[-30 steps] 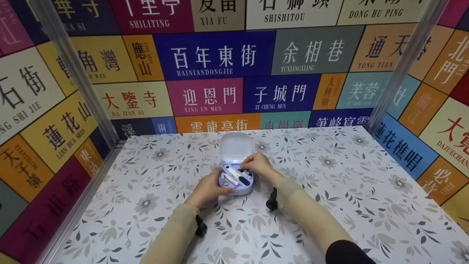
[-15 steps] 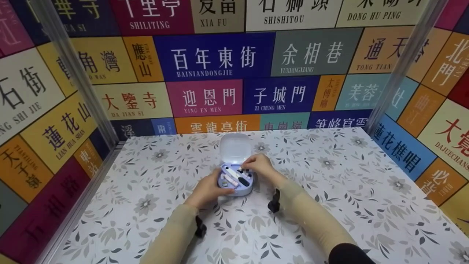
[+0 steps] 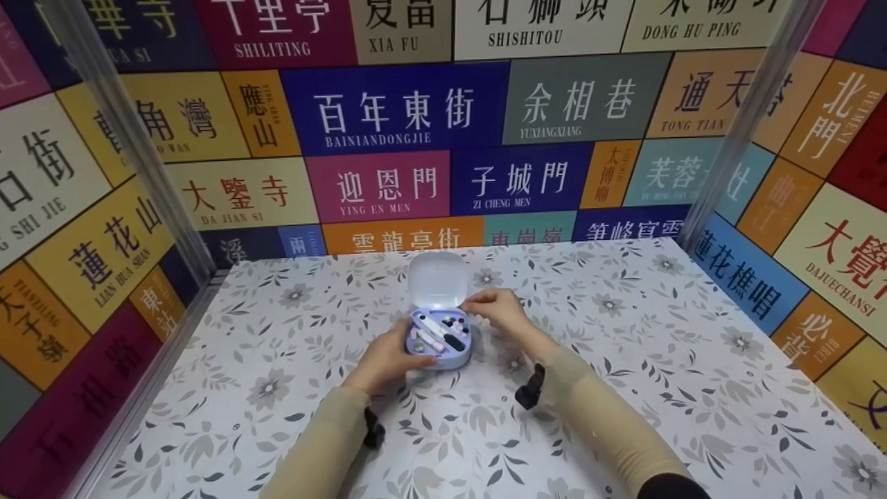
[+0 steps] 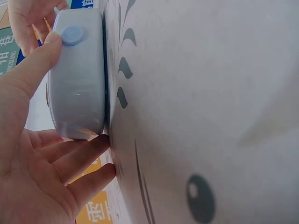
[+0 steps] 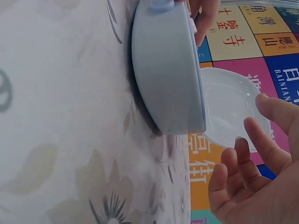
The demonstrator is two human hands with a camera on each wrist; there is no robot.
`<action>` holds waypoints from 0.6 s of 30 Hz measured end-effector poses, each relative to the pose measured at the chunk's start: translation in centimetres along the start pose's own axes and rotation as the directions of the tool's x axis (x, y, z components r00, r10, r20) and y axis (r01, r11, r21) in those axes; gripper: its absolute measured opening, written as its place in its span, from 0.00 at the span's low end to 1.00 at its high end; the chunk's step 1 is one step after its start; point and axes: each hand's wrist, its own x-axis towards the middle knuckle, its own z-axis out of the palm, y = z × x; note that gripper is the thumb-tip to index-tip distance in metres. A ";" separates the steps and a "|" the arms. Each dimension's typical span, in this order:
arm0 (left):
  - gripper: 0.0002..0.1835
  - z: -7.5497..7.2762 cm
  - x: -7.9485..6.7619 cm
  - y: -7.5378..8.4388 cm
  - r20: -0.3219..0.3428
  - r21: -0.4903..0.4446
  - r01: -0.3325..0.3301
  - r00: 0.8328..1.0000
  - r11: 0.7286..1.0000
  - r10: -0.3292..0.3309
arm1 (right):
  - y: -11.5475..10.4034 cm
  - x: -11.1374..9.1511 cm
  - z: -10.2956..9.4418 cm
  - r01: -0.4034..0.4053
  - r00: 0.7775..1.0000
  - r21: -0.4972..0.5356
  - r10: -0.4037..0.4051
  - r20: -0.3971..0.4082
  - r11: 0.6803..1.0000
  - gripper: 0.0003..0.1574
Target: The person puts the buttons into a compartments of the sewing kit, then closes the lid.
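A lavender rounded case (image 3: 454, 360) sits on the table, its translucent lid (image 3: 438, 278) raised at the back. Inside lie a white stick (image 3: 434, 328), a dark-tipped piece (image 3: 454, 342), a pinkish stick (image 3: 427, 338) and several small dark bits. My left hand (image 3: 383, 357) grips the case from the left: in the left wrist view the thumb lies beside its round button (image 4: 72, 35), fingers along the side wall (image 4: 77, 98). My right hand (image 3: 500, 310) hovers at the case's back right, by the lid. In the right wrist view its fingers (image 5: 244, 158) are loosely curled, holding nothing visible.
A white table (image 3: 277, 443) with a grey leaf and flower pattern lies under the case. Colourful panels with lettering (image 3: 395, 107) form a wall behind, with more panels on both sides. Clear upright corner strips (image 3: 727, 138) stand at the back.
My right hand has lifted from inside the case and moved to its back right edge, uncovering the small pieces there. The left hand keeps its grip. The head view has shifted slightly.
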 end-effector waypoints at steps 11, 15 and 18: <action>0.59 0.0 0.0 -0.1 0.005 -0.011 0.028 1.000 1.000 -0.028 | 1.9 -1.0 0.0 -0.102 0.988 0.228 0.072 0.134 0.968 0.45; 0.56 0.1 -0.1 -0.1 -0.013 0.004 -0.040 0.999 0.999 0.040 | 2.6 -1.7 0.2 -0.123 0.977 0.304 0.063 0.202 0.945 0.53; 0.54 0.1 -0.1 -0.1 -0.021 0.004 -0.073 0.997 0.997 0.073 | 3.0 -2.2 0.4 -0.112 0.967 0.354 0.019 0.255 0.928 0.59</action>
